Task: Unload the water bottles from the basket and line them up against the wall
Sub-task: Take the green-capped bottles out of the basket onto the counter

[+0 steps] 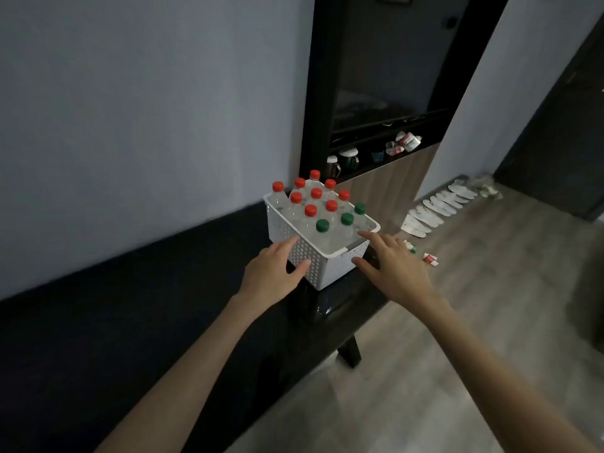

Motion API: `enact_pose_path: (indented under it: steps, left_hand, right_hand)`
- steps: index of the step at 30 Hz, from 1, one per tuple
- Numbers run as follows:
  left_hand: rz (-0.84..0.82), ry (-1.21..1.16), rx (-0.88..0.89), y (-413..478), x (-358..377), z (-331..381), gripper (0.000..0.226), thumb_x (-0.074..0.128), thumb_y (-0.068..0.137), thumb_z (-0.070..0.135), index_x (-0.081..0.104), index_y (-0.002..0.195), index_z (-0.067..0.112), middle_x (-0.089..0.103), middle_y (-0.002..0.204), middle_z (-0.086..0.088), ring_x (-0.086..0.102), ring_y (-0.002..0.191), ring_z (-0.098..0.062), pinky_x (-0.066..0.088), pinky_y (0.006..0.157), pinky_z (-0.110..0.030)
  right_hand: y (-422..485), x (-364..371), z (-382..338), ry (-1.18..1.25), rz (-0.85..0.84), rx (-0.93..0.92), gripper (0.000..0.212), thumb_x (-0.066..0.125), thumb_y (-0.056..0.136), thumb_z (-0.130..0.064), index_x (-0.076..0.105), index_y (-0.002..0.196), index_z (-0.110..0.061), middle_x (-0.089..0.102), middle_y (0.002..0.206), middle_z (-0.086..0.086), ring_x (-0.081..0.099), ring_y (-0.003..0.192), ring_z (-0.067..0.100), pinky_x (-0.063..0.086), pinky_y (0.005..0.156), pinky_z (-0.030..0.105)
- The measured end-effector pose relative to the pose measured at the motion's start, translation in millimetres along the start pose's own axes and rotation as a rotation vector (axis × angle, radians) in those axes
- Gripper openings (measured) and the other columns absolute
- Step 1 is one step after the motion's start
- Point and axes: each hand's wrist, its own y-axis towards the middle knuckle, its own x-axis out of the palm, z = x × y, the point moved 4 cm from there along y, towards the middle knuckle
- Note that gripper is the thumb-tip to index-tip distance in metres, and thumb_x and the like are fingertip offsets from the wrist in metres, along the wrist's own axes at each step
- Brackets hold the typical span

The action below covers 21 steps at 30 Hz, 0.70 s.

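A white perforated basket (330, 271) stands at the right end of a dark bench (130, 322), close to the grey wall (147, 109). It is full of upright clear water bottles (313, 204), several with red caps at the back and three with green caps (323, 225) at the front. My left hand (273, 273) lies against the basket's left side with fingers spread. My right hand (390, 263) reaches to its right front corner, fingers spread, index finger at the rim. Neither hand holds anything.
A dark shelf unit (376, 152) with jars and cups stands behind the basket. White flat packets (434, 207) lie in a row on the wooden floor at right, with small packets (430, 259) nearer. A bench leg (349, 353) shows below.
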Motion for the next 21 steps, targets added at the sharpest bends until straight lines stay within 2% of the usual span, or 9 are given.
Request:
enact_pose_path:
  steps: [6, 9, 11, 13, 17, 21]
  left_hand:
    - [-0.003, -0.109, -0.126, 68.7, 49.1, -11.1, 0.07, 0.054, 0.092, 0.051, 0.024, 0.151, 0.027, 0.041, 0.15, 0.0, 0.038, 0.137, -0.02, 0.042, 0.103, -0.043]
    - [0.107, -0.165, -0.149, 94.9, 70.9, -9.8, 0.07, 0.058, 0.09, 0.047, 0.028, 0.149, 0.025, 0.044, 0.148, 0.001, 0.039, 0.136, -0.017, 0.043, 0.105, -0.04]
    - [0.139, -0.196, -0.214, 108.6, 86.3, -8.8, 0.07, 0.06, 0.089, 0.047, 0.03, 0.149, 0.025, 0.047, 0.143, 0.002, 0.041, 0.133, -0.014, 0.043, 0.106, -0.04]
    - [0.161, -0.218, -0.307, 119.4, 104.8, -8.9, 0.072, 0.061, 0.087, 0.05, 0.031, 0.148, 0.027, 0.05, 0.14, 0.005, 0.04, 0.132, -0.014, 0.043, 0.106, -0.041]
    - [0.223, -0.111, -0.464, 125.9, 130.8, -7.6, 0.071, 0.065, 0.08, 0.054, 0.039, 0.141, 0.028, 0.051, 0.138, 0.011, 0.033, 0.136, -0.015, 0.04, 0.108, -0.041]
    - [0.254, -0.188, -0.634, 131.5, 140.3, -5.6, 0.065, 0.072, 0.072, 0.05, 0.049, 0.128, 0.028, 0.054, 0.125, 0.009, 0.053, 0.115, -0.015, 0.052, 0.091, -0.041]
  right_hand:
    - [70.2, 45.0, 43.7, 0.167, -0.02, -0.007, 0.053, 0.045, 0.093, -0.054, 0.038, 0.141, -0.031, 0.051, 0.14, 0.001, 0.058, 0.112, 0.022, 0.055, 0.082, 0.043]
    - [104.2, 66.0, 63.1, 0.258, -0.003, -0.095, 0.049, 0.05, 0.095, -0.045, 0.04, 0.139, -0.027, 0.051, 0.141, 0.002, 0.058, 0.114, 0.02, 0.05, 0.081, 0.032]
    - [124.8, 78.4, 71.9, 0.379, -0.013, -0.163, 0.046, 0.054, 0.096, -0.034, 0.043, 0.138, -0.022, 0.052, 0.139, 0.003, 0.056, 0.117, 0.018, 0.045, 0.088, 0.026]
    - [144.7, 92.6, 80.1, 0.489, -0.064, -0.243, 0.045, 0.057, 0.095, -0.025, 0.044, 0.137, -0.018, 0.055, 0.135, 0.004, 0.056, 0.118, 0.018, 0.047, 0.093, 0.028]
    - [166.0, 117.9, 88.1, 0.592, -0.178, -0.343, 0.046, 0.058, 0.094, -0.02, 0.042, 0.137, -0.017, 0.058, 0.128, 0.006, 0.057, 0.112, 0.017, 0.051, 0.092, 0.033]
    - [172.4, 128.9, 91.6, 0.683, -0.276, -0.412, 0.048, 0.061, 0.093, -0.017, 0.037, 0.134, -0.021, 0.059, 0.123, 0.005, 0.056, 0.112, 0.013, 0.051, 0.092, 0.029]
